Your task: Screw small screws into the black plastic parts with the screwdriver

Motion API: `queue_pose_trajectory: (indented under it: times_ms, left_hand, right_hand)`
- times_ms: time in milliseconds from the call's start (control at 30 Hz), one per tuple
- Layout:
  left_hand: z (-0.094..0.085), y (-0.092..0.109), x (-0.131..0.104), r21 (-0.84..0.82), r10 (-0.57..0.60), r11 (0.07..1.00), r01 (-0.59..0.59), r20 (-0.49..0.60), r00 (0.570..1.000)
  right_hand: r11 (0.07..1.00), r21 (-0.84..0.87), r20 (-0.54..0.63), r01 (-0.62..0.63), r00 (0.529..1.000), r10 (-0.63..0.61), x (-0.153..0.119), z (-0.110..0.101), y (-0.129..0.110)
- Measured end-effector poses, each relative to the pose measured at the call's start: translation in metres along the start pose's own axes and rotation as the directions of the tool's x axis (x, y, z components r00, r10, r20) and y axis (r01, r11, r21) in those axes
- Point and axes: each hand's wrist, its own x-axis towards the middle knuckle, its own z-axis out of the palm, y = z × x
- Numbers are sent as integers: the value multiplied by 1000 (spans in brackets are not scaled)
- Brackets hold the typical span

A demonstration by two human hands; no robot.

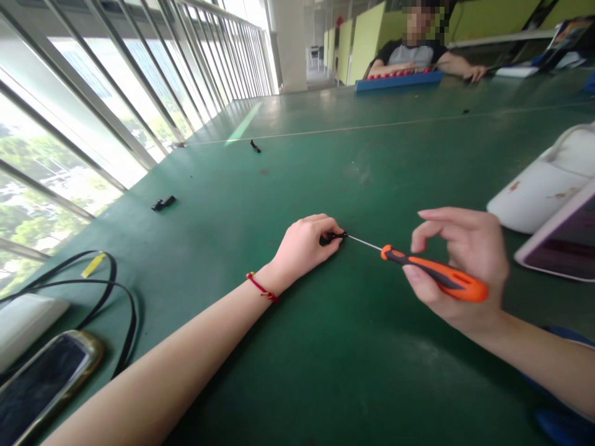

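My left hand (304,243) lies low over the green table with thumb and fingers closed on a small black part (330,238), mostly hidden by the fingers. An orange and black screwdriver (441,276) points left, and the tip of its thin metal shaft meets the end of that part. The screwdriver's handle rests in my right hand (481,244), against the thumb and palm, while the index finger is raised and loosely curled away from it. Two more small black pieces lie farther off: one piece (163,203) at the left, another piece (255,146) beyond it.
A phone (44,384) and a looped black cable (132,310) occupy the near left. At right stand a white container (534,192) and a pink-edged device (564,238). Across the table (372,371) a person sits behind a blue tray (400,82) of red-topped items. Metal railings line the left.
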Motion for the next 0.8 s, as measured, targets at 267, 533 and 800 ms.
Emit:
queue_pose_trajectory:
  times_ms: [267, 533, 800]
  left_hand:
    - [0, 1, 0, 4, -6, 1000, 6, 1, 1000]
    - [0, 1, 0, -7, -20, 1000, 20, 4, 1000]
    - [-1, 2, 0, -4, -37, 999, 37, 10, 999]
  right_hand:
    - [999, 50, -69, 7, 998, -4, -1, 1, -2]
    - [1000, -20, -46, -18, 999, 17, -1, 1, -3]
    - [996, -87, 75, -29, 997, 36, -2, -1, -2]
